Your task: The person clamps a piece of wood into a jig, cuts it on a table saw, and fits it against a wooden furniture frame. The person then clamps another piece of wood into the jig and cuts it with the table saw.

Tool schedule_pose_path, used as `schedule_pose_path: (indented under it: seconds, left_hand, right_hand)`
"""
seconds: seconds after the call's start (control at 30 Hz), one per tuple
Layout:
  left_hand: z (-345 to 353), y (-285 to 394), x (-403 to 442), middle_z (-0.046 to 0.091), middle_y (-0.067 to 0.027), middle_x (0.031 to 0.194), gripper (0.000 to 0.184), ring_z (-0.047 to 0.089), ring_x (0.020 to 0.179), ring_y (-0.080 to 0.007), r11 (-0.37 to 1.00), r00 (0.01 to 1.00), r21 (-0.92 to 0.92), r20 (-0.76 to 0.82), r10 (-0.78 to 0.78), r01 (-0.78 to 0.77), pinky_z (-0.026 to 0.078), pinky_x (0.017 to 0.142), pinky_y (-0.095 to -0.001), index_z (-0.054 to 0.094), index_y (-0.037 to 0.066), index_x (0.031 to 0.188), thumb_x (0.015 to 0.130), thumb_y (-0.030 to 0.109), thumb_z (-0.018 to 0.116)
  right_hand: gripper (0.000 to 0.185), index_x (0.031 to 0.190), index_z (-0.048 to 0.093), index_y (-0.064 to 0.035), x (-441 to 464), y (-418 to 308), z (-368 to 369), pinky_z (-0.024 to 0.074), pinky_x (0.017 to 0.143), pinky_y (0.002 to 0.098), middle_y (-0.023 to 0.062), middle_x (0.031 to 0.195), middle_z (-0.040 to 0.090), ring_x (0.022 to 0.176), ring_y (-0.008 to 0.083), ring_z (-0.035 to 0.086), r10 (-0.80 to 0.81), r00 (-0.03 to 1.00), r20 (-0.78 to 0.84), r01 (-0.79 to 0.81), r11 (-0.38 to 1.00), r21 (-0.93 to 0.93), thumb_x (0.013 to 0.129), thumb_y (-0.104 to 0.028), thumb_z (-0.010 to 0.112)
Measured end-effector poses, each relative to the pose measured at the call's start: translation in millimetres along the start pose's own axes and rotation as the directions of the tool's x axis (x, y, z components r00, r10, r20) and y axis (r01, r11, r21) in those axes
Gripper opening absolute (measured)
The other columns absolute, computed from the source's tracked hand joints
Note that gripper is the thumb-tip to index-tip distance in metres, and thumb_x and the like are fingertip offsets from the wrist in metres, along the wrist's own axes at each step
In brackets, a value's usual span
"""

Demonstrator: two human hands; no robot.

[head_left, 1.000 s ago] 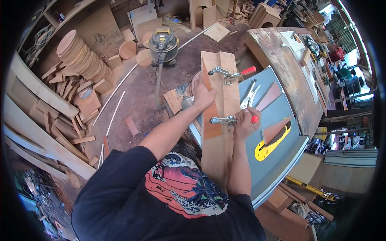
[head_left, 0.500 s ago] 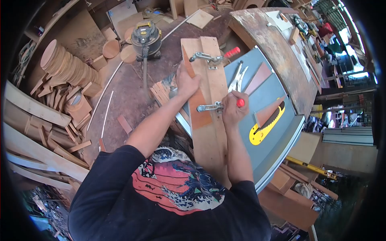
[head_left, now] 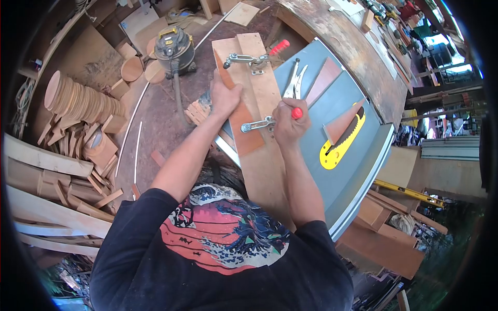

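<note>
A long wooden jig (head_left: pixel 264 171) lies across the grey saw table, with a tapered reddish-brown wood piece (head_left: pixel 248 136) on its left part. My left hand (head_left: pixel 226 99) grips the jig's left edge at this piece, thumb on top, some fingers hidden. My right hand (head_left: pixel 291 123) is closed around the red-tipped handle of the near toggle clamp (head_left: pixel 258 124), whose metal arm reaches over the reddish piece. The far toggle clamp (head_left: pixel 249 59) has its red handle tilted out to the right. Locking pliers (head_left: pixel 294 84) lie just beyond my right hand.
On the saw table (head_left: pixel 345 176) rest a yellow insert plate (head_left: pixel 332 156) and two reddish wedges, one (head_left: pixel 322 80) near the pliers. A shop vacuum (head_left: pixel 175 49) stands beyond my left hand. Stacked wooden discs (head_left: pixel 83 96) and offcuts fill the left; a workbench (head_left: pixel 332 39) is at upper right.
The whole view has shifted, so most things appear farther up and left. Both hands keep their places, left on the wood edge and right on the near clamp's handle.
</note>
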State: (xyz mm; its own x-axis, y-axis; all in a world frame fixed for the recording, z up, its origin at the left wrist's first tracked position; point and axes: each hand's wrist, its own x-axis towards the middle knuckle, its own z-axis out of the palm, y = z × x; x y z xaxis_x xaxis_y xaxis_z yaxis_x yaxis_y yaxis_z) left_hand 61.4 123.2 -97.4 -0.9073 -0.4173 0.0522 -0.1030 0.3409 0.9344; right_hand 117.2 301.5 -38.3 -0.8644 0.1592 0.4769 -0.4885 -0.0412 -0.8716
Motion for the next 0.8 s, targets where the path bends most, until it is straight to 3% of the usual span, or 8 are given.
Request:
schedule_pose_path:
  seconds: [0.5,0.8]
  left_hand:
    - [-3,5,1,0.057,-0.0293,0.123,0.075,0.055,0.119,-0.0441,1.000,1.000,0.021,0.029,-0.008,0.007,0.044,0.104,-0.0480,0.043,-0.001,0.138,0.073,0.020,0.075]
    - [-3,6,-1,0.060,-0.0284,0.119,0.063,0.056,0.117,-0.0442,1.000,1.000,-0.009,0.001,0.019,-0.019,0.044,0.102,-0.0496,0.048,0.001,0.129,0.073,0.018,0.073]
  right_hand:
    - [0.007,0.095,0.057,0.0017,0,5,2,0.0390,0.045,0.0259,0.0027,0.063,0.053,0.050,0.0070,0.048,-0.014,0.999,-0.043,0.012,0.999,-0.049,0.092,0.007,0.055]
    - [0.008,0.097,0.057,0.0002,1,3,1,0.0390,0.046,0.0261,0.0028,0.065,0.052,0.052,0.0071,0.047,0.049,0.998,-0.027,-0.048,0.999,0.011,0.093,0.007,0.054]
